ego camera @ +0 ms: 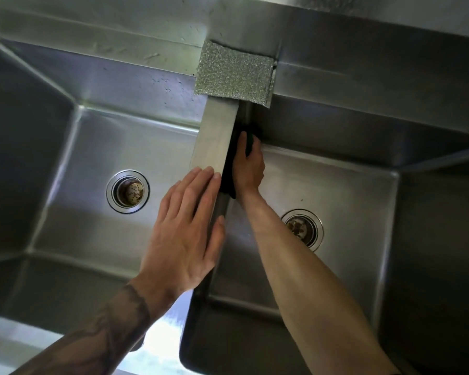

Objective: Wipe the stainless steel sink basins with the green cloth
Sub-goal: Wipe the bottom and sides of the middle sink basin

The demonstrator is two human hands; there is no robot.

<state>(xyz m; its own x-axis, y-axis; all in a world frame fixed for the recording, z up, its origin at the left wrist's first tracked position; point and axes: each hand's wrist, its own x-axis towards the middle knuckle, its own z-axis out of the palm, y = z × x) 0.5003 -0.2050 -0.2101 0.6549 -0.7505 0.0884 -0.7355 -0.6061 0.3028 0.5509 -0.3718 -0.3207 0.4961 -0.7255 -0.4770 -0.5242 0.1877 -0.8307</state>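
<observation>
Green cloth [227, 182]: dark, flattened against the left wall of the right basin [336, 190], long axis running front to back along the divider [214, 136]. Right hand [249, 165]: the one on it, fingers nearly straight, pressing it to the wall; cloth lay leftward of the palm, its edges showing past fingertips and wrist. Left hand [186, 234]: released, flat atop the divider

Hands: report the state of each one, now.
Left hand: open, fingers flat on the divider between the basins.
Right hand: open, fingers pressing the green cloth against the divider-side wall of the right basin.
</observation>
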